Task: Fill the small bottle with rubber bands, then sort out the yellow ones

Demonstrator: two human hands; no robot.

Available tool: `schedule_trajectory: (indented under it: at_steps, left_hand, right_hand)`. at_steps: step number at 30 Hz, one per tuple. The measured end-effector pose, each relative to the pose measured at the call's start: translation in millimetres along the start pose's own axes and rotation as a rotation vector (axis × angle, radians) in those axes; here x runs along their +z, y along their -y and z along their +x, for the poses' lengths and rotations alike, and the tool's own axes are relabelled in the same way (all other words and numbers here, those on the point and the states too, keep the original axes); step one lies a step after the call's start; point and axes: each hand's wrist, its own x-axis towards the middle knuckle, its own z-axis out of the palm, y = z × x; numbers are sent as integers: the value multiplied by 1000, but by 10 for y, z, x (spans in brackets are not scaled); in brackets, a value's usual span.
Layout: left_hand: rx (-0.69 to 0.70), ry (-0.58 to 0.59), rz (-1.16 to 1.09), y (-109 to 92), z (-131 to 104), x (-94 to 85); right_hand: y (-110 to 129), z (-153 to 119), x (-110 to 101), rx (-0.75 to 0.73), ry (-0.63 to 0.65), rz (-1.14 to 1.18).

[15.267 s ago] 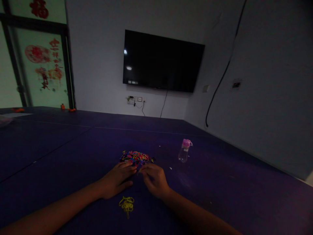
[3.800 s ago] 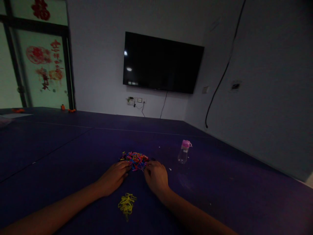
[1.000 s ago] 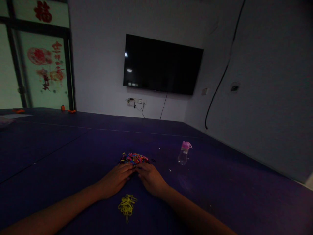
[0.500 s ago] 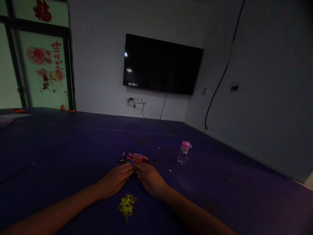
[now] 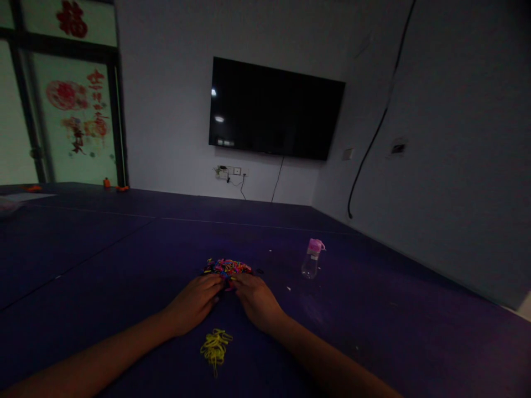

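A pile of small multicoloured bands (image 5: 227, 267) lies on the dark purple table (image 5: 136, 260). My left hand (image 5: 196, 301) touches the near left edge of the pile, its fingers bent and close together. Opposite it, my right hand (image 5: 257, 301) rests at the near right edge, fingertips on the bands. A few bands show in the gap between the hands. What the fingertips grip, if anything, is too small and dark to make out. Nearer to me, between my forearms, lies a loose heap of yellow bands (image 5: 215, 348).
A clear bottle with a pink lid (image 5: 314, 249) stands right of the pile. Small white scraps lie near it. Orange items (image 5: 107, 182) sit at the far left edge, by the door. A black screen (image 5: 276, 110) hangs on the wall.
My hands have moved slightly apart, the left one to the left and the right one to the right. More of the coloured bands shows between them.
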Motion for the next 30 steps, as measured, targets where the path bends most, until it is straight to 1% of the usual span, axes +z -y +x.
schedule_trajectory:
  at_steps: [4, 7, 9, 12, 14, 16, 18, 20, 23, 25, 28, 30]
  left_hand:
    - [-57, -15, 23, -8, 3, -22]
    - [-100, -42, 42, -20, 4, -41]
    - [-114, -80, 42, -27, 4, -53]
    - [-121, -124, 36, -36, 8, -70]
    - [-152, -129, 48, -38, 13, -81]
    - [-206, -126, 68, -36, 17, -91]
    - [-251, -115, 80, -30, 18, -98]
    - [-265, -96, 80, -23, 17, -102]
    - [-266, -79, 80, -14, 13, -100]
    - [-268, -87, 87, -12, 11, -95]
    - [-274, -101, 103, -16, 4, -88]
    - [-274, -100, 107, -23, -1, -85]
  right_hand:
    - [-15, 1, 8, 11, -38, -11]
    - [-4, -7, -31, -29, -73, 13]
    - [28, -28, -76, -97, -103, 31]
    - [113, -89, -124, -262, -131, 27]
    - [189, -137, -120, -392, -94, 16]
    - [269, -179, -89, -494, -6, 13]
    - [339, -205, -55, -544, 73, 13]
    - [388, -210, -40, -564, 107, 9]
    - [413, -182, -64, -534, 82, 3]
    - [400, -146, -88, -465, 51, 2]
    - [357, -87, -102, -292, 33, 3]
    - [325, -54, -96, -154, 49, 10]
